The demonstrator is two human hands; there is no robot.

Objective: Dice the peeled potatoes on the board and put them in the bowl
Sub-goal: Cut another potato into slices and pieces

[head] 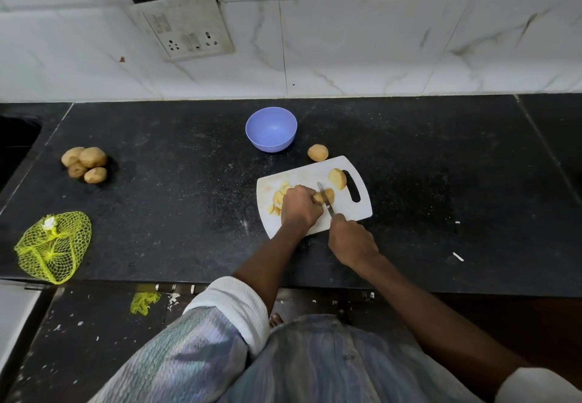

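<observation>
Your right hand (pixel 352 240) grips the knife (pixel 325 198), and your left hand (pixel 299 206) curls over the potato piece (pixel 326 195) on the board (pixel 343 210). You are in the slicing step; cut pieces (pixel 277 202) lie beside. Next, cross-cut with fingertips tucked back. A half potato (pixel 337 178) waits behind, a whole peeled potato (pixel 317 152) on the bench (pixel 441 166), then the bowl (pixel 271 129), with nothing inside.

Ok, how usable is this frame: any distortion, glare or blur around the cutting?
Head view: wide-angle bending is plain, the counter's back edge bows and the wall tiles lean. Light is dim and even, shadows faint; no glare on the board. The left hand and the right hand holding the knife look slightly soft; the bowl reads clearly.
</observation>
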